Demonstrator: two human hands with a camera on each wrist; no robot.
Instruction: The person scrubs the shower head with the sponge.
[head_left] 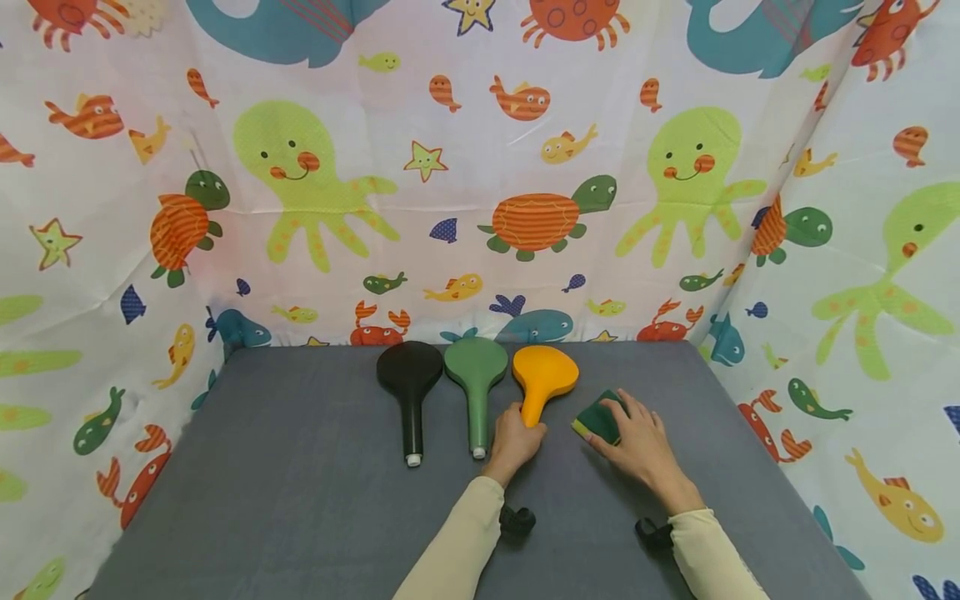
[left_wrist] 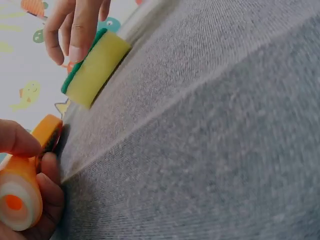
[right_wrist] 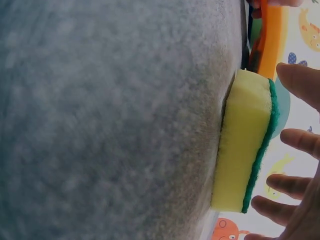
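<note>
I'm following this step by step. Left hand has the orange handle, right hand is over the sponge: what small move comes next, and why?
Probably close the right hand on the sponge: its fingers are spread just above the green side, not gripping, while the left hand already grips the orange paddle.

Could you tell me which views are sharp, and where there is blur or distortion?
Head view: evenly lit and sharp, wide-angle bending at the edges, soft shadows. Left wrist view: sponge fairly clear, orange handle in the left hand blurred by closeness. Right wrist view: grey tablecloth soft, right hand blurred.
</note>
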